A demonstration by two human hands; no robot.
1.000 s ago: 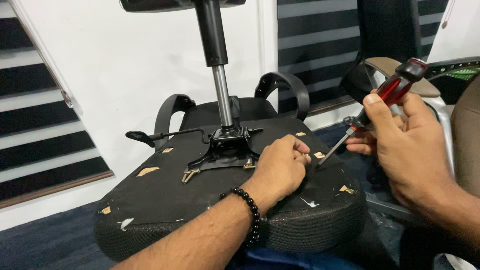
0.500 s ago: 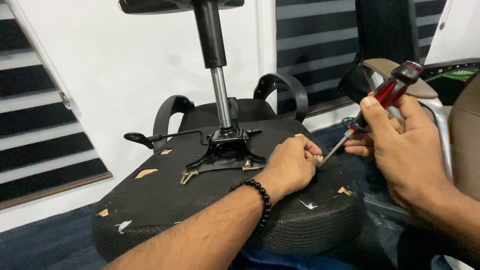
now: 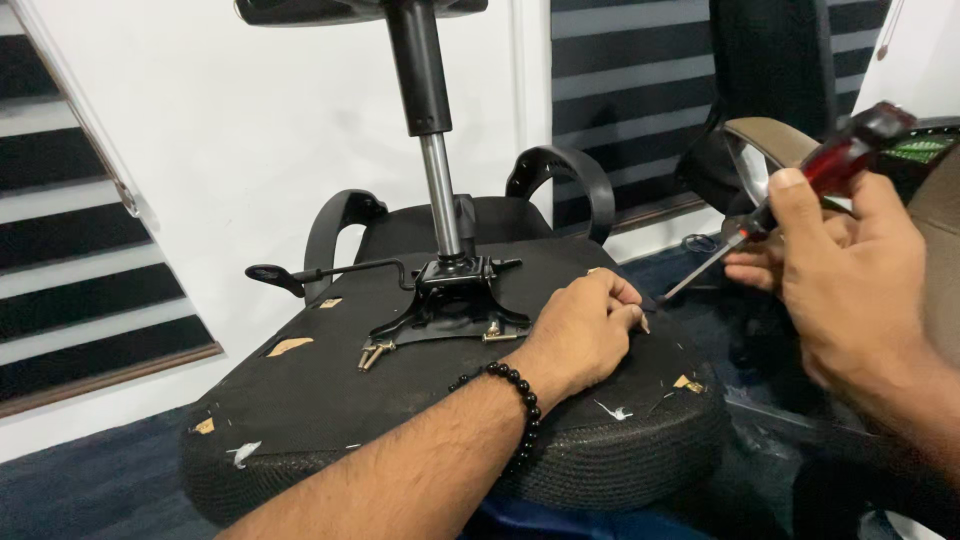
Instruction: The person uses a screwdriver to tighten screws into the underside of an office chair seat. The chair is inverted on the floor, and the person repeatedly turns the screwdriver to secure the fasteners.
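Note:
An office chair lies upside down, and the black underside of its seat (image 3: pixel 330 400) faces me. My left hand (image 3: pixel 585 335), with a black bead bracelet (image 3: pixel 510 400) on the wrist, rests on the seat near its right edge. Its fingers are pinched together at the tip of a screwdriver (image 3: pixel 800 185). What they pinch is hidden. My right hand (image 3: pixel 850 270) grips the screwdriver's red and black handle, with the shaft slanting down-left to the seat. Fingers of another hand (image 3: pixel 755 268) show just behind the shaft.
A black metal mechanism plate (image 3: pixel 450 300) with a lever (image 3: pixel 300 275) sits mid-seat, and the gas column (image 3: pixel 430 130) rises from it. Loose brass-coloured bolts (image 3: pixel 372 352) lie beside the plate. Two armrests (image 3: pixel 560 175) curve behind. White wall and striped blinds stand behind, with another chair (image 3: pixel 770 150) at right.
My right hand has shifted the screwdriver handle slightly up and to the right. My left hand has stayed at the tip on the seat.

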